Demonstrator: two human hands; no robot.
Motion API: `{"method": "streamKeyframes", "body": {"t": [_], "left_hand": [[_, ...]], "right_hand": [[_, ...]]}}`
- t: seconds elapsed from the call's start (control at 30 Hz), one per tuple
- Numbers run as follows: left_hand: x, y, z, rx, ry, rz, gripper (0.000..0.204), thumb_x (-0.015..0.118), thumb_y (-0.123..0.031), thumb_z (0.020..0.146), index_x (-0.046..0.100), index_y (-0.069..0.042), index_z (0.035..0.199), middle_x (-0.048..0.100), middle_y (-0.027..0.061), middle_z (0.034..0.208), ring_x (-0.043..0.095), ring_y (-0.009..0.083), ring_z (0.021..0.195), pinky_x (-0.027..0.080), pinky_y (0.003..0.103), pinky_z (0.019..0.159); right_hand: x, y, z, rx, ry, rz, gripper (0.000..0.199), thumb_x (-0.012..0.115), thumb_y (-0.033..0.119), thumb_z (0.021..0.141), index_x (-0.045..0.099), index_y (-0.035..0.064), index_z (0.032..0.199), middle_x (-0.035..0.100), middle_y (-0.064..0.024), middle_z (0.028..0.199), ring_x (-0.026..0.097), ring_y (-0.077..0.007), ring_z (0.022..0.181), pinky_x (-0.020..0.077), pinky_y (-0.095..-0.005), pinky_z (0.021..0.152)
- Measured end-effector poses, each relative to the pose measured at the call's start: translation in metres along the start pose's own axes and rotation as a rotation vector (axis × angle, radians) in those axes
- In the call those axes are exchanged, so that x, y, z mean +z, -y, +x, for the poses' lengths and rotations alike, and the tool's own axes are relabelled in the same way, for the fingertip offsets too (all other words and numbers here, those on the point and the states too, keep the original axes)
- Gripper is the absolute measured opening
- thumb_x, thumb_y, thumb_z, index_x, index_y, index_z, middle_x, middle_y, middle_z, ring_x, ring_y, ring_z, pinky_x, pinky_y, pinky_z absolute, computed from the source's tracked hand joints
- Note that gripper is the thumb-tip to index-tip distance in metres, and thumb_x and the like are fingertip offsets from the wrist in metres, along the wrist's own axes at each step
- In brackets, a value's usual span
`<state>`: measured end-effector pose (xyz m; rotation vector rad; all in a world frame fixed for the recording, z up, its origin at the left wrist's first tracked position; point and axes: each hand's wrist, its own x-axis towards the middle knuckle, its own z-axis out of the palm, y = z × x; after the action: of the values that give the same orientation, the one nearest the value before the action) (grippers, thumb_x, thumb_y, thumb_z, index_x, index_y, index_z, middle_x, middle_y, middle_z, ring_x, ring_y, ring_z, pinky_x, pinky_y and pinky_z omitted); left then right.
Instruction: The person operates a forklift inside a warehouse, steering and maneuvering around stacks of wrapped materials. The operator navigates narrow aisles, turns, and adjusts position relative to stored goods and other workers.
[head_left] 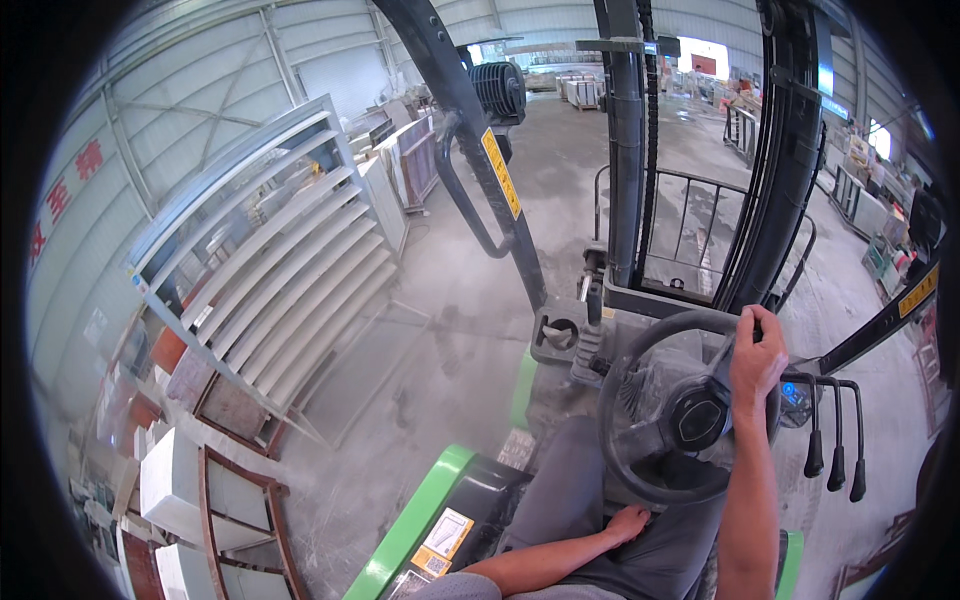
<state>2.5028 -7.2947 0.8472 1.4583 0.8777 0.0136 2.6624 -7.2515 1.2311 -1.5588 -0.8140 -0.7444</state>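
I sit at the controls of a forklift. My right hand [757,357] is wrapped round the upper right rim of the black steering wheel [608,428]. Down in my lap, my left hand [628,524] rests on my grey trousers with its fingers loosely curled and nothing seen in them. Three black control levers [836,440] stand to the right of the wheel, with a small lit display [793,393] beside them. Left of the column sits a dusty tray [556,335] holding a crumpled pale item. No hand touches the levers.
Ahead rises the black mast [622,150] with a metal load guard [690,230]. A slatted metal rack [300,270] stands on the left, with white blocks [170,478] and brown frames [240,520] nearer. Stacked slabs [415,165] line the left wall; more goods stand at right.
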Motion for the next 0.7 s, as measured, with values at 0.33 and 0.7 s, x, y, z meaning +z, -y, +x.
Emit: {"method": "streamKeyframes", "body": {"t": [0.33, 0.7], "left_hand": [[-0.065, -0.170, 0.256, 0.008, -0.026, -0.035, 0.035, 0.052, -0.033, 0.103, 0.067, -0.003, 0.115, 0.066, 0.0070, 0.078, 0.058, 0.0155, 0.051, 0.045, 0.033, 0.044], [-0.134, -0.358, 0.528, 0.023, -0.041, -0.028, 0.035, 0.051, -0.034, 0.103, 0.066, -0.002, 0.107, 0.066, 0.0081, 0.075, 0.058, 0.0179, 0.049, 0.046, 0.035, 0.044]], "right_hand": [[0.246, -0.115, 0.166, -0.078, 0.005, 0.080, 0.010, 0.070, 0.010, 0.092, 0.071, 0.0003, 0.096, 0.071, -0.0144, 0.092, 0.069, -0.0345, 0.085, 0.0539, -0.0409, 0.077], [0.491, -0.242, 0.326, -0.204, 0.058, 0.127, 0.007, 0.071, 0.007, 0.088, 0.070, 0.0031, 0.094, 0.066, -0.0123, 0.086, 0.065, -0.0334, 0.080, 0.0518, -0.0427, 0.072]]}}
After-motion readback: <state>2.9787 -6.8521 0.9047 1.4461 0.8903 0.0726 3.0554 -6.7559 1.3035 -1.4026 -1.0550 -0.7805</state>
